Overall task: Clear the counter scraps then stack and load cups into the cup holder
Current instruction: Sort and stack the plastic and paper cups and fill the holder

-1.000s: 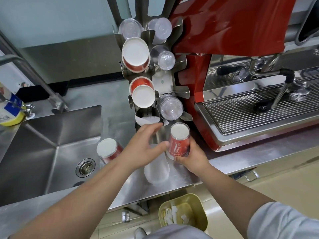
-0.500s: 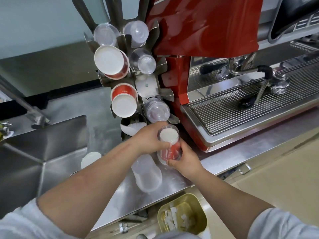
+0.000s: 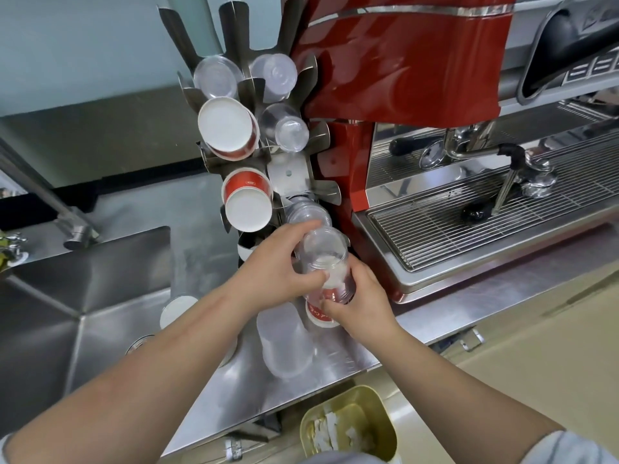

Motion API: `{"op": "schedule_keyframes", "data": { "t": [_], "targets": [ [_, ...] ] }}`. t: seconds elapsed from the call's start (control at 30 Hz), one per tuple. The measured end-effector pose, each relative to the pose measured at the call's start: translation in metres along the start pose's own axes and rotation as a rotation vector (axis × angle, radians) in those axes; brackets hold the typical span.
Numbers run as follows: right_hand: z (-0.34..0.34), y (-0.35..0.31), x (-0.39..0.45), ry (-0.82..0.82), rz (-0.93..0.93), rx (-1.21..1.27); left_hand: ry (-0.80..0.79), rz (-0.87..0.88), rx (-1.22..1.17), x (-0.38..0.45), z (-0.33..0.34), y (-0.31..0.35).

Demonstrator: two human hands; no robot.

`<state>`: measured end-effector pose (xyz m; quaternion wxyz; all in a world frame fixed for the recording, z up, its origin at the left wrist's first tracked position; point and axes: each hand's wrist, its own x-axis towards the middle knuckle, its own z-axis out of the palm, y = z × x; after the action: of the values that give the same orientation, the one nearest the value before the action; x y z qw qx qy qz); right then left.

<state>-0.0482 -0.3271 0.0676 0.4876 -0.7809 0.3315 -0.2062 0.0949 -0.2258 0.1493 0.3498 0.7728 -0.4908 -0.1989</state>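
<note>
- We count two red paper cup stacks in the cup holder [image 3: 291, 172]: a larger one [image 3: 227, 128] above, a smaller one [image 3: 248, 202] below it, both with white bases toward us.
- We count four clear plastic stacks or lids in the holder: two at the top [image 3: 217, 77] [image 3: 274, 73], one in the middle [image 3: 284, 132], one lower [image 3: 306, 212], just behind the hands.
- A stack of frosted plastic cups [image 3: 284, 346] lies on its side on the steel counter [image 3: 335, 366], near its front edge.
- One more white-based cup [image 3: 177, 309] shows near the sink [image 3: 67, 313], partly hidden by the left forearm.
- Our left hand [image 3: 278, 269] is curled round a clear plastic cup [image 3: 321, 256], thumb and fingers gripping its sides.
- Our right hand [image 3: 361, 303] grips a red paper cup [image 3: 318, 309] from below, fingers wrapped round its lower wall.
- The clear cup sits over the red cup's top; the two touch, held just in front of the holder's bottom slot, above the counter.
- Both forearms reach forward from the lower corners and meet at the cups.
- One gold bin [image 3: 348, 426] with white scraps stands below the counter.
- One red espresso machine [image 3: 402, 68] stands right of the holder.
</note>
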Motion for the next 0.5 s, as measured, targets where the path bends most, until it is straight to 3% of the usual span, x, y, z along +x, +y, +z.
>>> {"op": "schedule_keyframes", "data": {
  "t": [0.27, 0.5],
  "targets": [
    [-0.018, -0.029, -0.02, 0.049, -0.113, -0.013, 0.123, 0.109, -0.073, -0.029, -0.012, 0.036],
    [-0.026, -0.063, -0.036, -0.01, -0.238, -0.025, 0.299, 0.192, -0.18, -0.07, -0.031, 0.058]
  ]
}}
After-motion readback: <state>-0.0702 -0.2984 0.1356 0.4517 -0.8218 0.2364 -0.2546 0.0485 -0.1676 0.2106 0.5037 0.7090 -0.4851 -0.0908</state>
